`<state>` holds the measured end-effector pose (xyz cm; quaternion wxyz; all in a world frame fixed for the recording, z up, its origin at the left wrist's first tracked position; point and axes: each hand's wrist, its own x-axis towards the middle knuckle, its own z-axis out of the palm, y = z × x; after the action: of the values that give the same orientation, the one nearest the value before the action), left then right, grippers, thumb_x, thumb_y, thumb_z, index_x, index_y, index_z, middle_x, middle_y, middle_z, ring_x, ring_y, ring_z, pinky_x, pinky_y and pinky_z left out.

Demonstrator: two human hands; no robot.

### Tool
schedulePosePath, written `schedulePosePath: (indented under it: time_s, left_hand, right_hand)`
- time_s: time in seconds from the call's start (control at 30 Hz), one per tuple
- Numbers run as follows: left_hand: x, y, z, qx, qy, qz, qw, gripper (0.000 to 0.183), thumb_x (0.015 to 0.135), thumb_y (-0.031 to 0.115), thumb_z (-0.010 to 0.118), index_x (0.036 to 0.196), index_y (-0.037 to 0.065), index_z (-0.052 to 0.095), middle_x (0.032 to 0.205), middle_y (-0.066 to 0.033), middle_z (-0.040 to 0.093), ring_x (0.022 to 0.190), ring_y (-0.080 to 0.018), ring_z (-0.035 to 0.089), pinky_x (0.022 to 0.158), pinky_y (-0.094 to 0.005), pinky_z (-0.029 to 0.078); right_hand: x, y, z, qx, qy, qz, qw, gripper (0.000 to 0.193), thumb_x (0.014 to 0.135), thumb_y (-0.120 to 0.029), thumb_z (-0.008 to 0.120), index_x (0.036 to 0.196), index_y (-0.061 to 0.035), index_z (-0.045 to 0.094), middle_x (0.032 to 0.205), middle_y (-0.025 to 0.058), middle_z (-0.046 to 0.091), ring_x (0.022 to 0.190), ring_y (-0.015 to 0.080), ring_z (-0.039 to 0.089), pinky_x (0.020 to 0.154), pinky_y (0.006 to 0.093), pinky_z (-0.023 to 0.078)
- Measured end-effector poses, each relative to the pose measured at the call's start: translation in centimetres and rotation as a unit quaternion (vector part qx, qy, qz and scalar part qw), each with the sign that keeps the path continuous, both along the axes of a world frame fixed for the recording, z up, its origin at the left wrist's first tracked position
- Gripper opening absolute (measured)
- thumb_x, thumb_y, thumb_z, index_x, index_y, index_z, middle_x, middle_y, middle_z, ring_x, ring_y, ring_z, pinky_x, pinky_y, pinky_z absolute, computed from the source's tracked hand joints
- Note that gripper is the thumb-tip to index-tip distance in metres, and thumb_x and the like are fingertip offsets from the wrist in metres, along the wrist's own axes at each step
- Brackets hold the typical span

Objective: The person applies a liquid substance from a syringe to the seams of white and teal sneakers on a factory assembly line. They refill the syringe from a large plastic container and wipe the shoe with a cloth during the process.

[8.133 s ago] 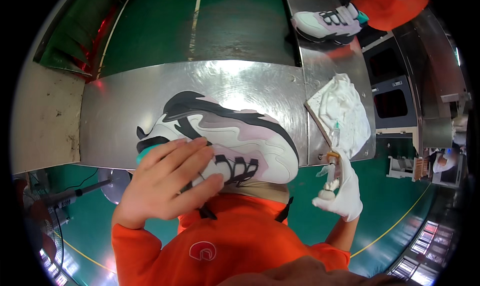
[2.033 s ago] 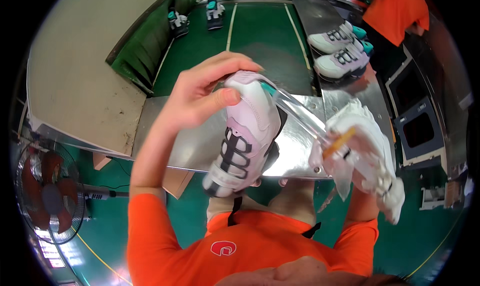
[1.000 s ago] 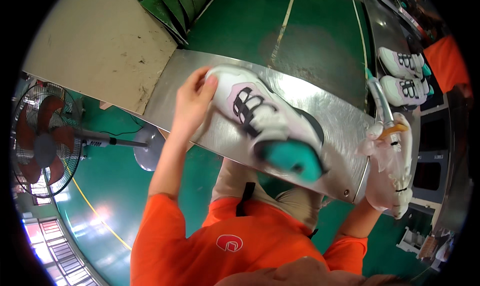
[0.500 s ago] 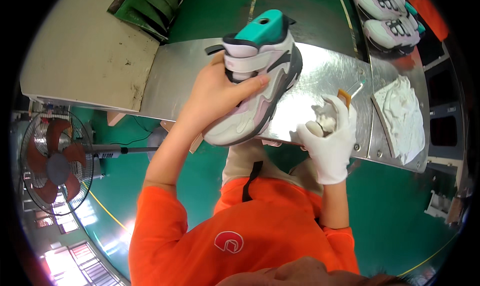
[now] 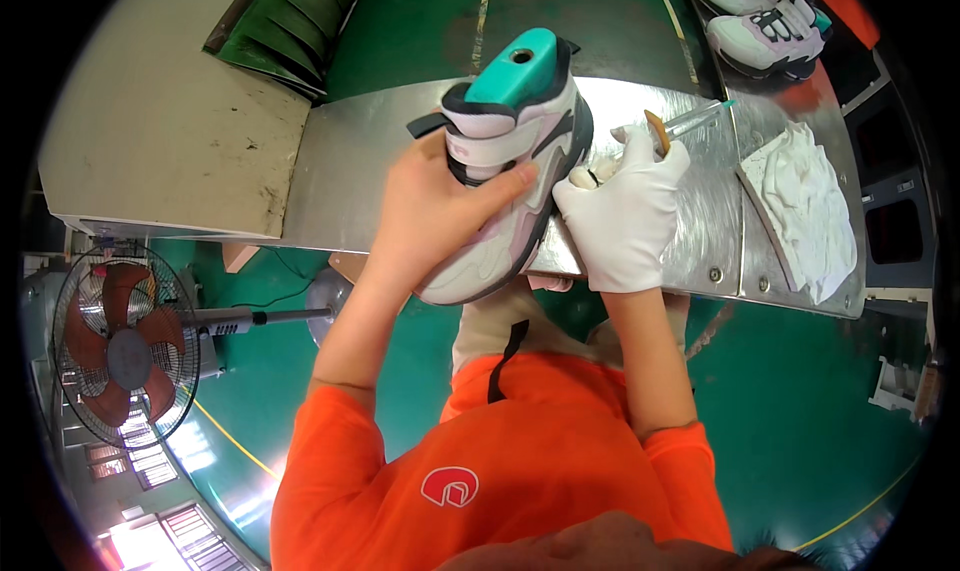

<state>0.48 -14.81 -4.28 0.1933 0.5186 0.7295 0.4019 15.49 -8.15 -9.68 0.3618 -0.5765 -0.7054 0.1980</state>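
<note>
The shoe (image 5: 508, 233) is in the left hand (image 5: 435, 206), closed firmly around its laced front; the hand covers most of the laces, and the far fingers are lost behind the upper. The right hand (image 5: 630, 216), gloved, is curled tight on a tube (image 5: 695, 119); the palm hides much of it, leaving a pale knob (image 5: 590, 174) at the thumb side and a thin end above the fingers. An orange piece (image 5: 657, 131) stands up between them. Whether the glove touches the sole just beside it cannot be told.

In the left grip the upper mixes smooth white, pale pink and black panels over a thick dark sole. Beyond the thumb, a hard teal insert (image 5: 520, 66) with a round hole fills the collar.

Under both hands lies the table (image 5: 350, 171), brushed, shiny metal; its near edge passes beneath the toe, which hangs over it. Right of the glove, well apart, a crumpled white cloth (image 5: 815, 206) covers most of a flat board (image 5: 762, 178). Farther out and right, two similar shoes (image 5: 765, 41) are cut by the upper rim, beside an orange sleeve (image 5: 845, 6). Left of the left grip, a scuffed cream cabinet (image 5: 170, 121) bounds the metal.
</note>
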Motion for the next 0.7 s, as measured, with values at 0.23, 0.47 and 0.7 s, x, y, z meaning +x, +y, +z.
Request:
schedulePosePath:
  time_s: [0.23, 0.47, 0.7]
  left_hand:
    - [0.0, -0.1, -0.6, 0.03, 0.036, -0.02, 0.999, 0.049, 0.072, 0.032, 0.084, 0.101, -0.005, 0.069, 0.092, -0.013, 0.072, 0.084, -0.0176, 0.068, 0.076, -0.0321, 0.054]
    - [-0.8, 0.3, 1.2, -0.045, -0.032, 0.004, 0.998, 0.059, 0.072, 0.035, 0.081, 0.114, -0.002, 0.062, 0.099, -0.0131, 0.071, 0.089, -0.0212, 0.069, 0.079, -0.0328, 0.054]
    - [-2.8, 1.0, 0.7, -0.01, -0.127, -0.038, 0.991, 0.064, 0.073, 0.034, 0.08, 0.12, -0.003, 0.058, 0.106, -0.0126, 0.069, 0.094, -0.0195, 0.066, 0.084, -0.0317, 0.052]
  right_hand:
    - [-0.1, 0.5, -0.2, -0.01, -0.019, -0.01, 1.0, 0.054, 0.068, -0.021, 0.074, 0.114, -0.0032, 0.054, 0.12, 0.0236, 0.04, 0.087, 0.0379, 0.062, 0.076, 0.0445, 0.053]
    - [1.8, 2.5, -0.9, 0.082, 0.032, -0.039, 0.995, 0.055, 0.066, -0.019, 0.074, 0.113, 0.0026, 0.055, 0.115, 0.0239, 0.045, 0.089, 0.0343, 0.059, 0.085, 0.04, 0.05]
    - [4.3, -0.6, 0.8, -0.049, 0.234, 0.067, 0.969, 0.051, 0.065, -0.002, 0.071, 0.114, -0.0031, 0.058, 0.119, 0.0145, 0.041, 0.086, 0.0162, 0.055, 0.08, 0.0268, 0.049]
